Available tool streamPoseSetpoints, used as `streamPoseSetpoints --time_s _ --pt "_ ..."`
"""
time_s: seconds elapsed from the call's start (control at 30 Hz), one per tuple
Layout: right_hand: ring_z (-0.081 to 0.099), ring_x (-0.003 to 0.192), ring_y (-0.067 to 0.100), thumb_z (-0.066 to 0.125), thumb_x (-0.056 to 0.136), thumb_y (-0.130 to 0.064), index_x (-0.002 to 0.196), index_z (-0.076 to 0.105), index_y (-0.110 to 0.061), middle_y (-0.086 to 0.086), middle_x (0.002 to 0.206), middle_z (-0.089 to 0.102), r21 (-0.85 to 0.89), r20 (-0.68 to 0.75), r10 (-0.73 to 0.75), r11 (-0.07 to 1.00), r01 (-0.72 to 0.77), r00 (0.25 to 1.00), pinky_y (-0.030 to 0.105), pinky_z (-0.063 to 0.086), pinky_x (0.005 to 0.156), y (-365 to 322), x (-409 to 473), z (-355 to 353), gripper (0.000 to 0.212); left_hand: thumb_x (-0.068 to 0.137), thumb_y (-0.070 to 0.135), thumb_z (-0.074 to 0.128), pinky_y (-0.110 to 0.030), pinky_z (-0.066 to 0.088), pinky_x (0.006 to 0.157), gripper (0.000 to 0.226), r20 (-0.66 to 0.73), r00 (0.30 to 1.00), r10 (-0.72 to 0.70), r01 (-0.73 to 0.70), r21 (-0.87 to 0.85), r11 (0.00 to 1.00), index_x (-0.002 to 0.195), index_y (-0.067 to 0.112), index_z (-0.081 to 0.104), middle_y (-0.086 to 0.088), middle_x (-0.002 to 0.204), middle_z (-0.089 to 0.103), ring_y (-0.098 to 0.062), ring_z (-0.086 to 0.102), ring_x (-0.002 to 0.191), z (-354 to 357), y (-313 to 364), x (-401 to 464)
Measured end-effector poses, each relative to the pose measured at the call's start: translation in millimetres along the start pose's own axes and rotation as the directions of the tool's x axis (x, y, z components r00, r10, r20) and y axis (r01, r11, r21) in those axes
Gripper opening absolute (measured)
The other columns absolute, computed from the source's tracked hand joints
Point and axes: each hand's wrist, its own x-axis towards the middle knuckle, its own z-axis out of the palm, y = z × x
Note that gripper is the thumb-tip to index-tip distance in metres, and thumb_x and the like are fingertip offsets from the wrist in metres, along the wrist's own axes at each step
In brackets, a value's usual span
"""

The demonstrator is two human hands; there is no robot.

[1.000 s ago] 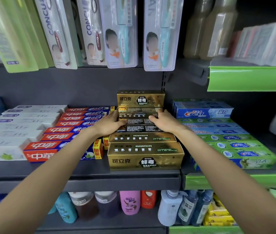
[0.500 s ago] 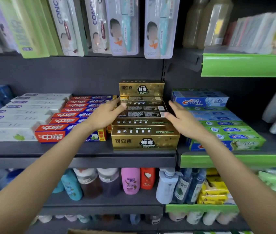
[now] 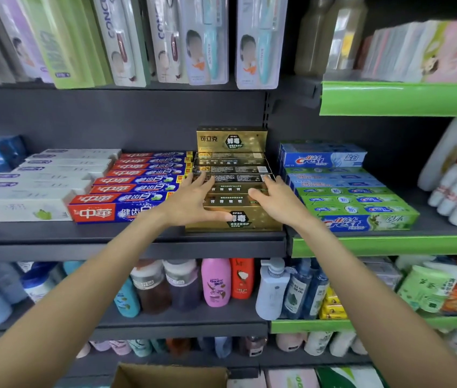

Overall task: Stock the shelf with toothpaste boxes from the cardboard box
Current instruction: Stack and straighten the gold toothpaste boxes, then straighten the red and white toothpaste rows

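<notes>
Head view is giving me the gold toothpaste boxes (image 3: 233, 169) sitting in a stepped row on the dark grey shelf (image 3: 126, 242), between the red and blue toothpaste boxes (image 3: 137, 189) on the left and the green and blue Crest boxes (image 3: 353, 200) on the right. They are looking shiny gold with black panels; the front box is showing a black hexagon badge with Chinese characters, and one more box is standing raised at the back of the row, its front facing me.

I am seeing the left hand (image 3: 193, 203) lying over the front boxes with fingers straight and spread, thumb stretching across the front face: an open grip, curled round nothing. The right hand (image 3: 275, 197) is resting on the right part of the row, fingers extended and thumb pointing inward, likewise an open grip.

The cardboard box (image 3: 171, 375) is showing at the bottom edge, only its top rim and flap visible; I cannot tell what is lying inside.

White toothpaste boxes (image 3: 53, 177) are filling the far left of the shelf. Toothbrush packs (image 3: 207, 40) are hanging above, and shampoo bottles (image 3: 216, 281) are standing on the shelf below.
</notes>
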Motion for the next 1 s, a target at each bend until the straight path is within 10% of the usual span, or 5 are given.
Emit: streamPoseSetpoints --time_s 0.47,1.0 --pt "0.015 0.145 0.023 0.069 0.076 -0.052 0.151 0.012 -0.014 0.010 0.157 0.019 -0.094 0.004 -0.180 0.979 0.180 0.984 0.038 0.021 0.116 19.2 -29.9 -19.9 0.101 0.076 0.067 0.053 -0.039 0.013 0.117 0.098 -0.125 0.983 0.135 -0.113 0.169 0.979 0.150 0.013 0.017 -0.008 0.157 0.014 -0.025 0.008 0.146 6.0 4.0 -8.6" --pt "0.003 0.147 0.026 0.051 0.095 -0.037 0.152 0.000 -0.015 0.014 0.158 -0.007 -0.188 0.055 -0.196 0.961 0.203 0.979 0.039 0.015 0.116 23.7 -41.1 -4.9 0.079 0.065 0.081 0.047 -0.038 0.022 0.114 0.110 -0.223 0.959 0.176 -0.059 0.451 0.891 0.149 0.016 0.022 -0.005 0.154 0.026 -0.024 0.022 0.143 12.1 2.0 -11.7"
